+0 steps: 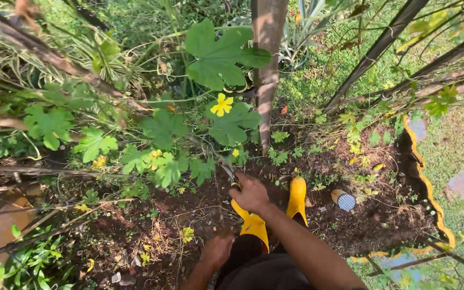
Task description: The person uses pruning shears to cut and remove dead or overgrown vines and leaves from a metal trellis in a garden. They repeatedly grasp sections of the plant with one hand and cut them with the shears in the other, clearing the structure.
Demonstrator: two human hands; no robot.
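- The left hand (217,251) hangs low at about 7 o'clock from the right hand, over the bare soil (151,215); whether its fingers are apart or together I cannot tell.
- The yellow boots (275,207) stand close together, probably to keep clear of the plants.
- The right hand (249,192) is closed around the pruning shears (228,173), whose blades point to 11 o'clock out of the fist.
- The vine stem (205,146) runs just beyond the blades, at 11 o'clock.
- Farther, at 12 o'clock, a yellow flower (222,104) opens beside the wooden post (267,80).
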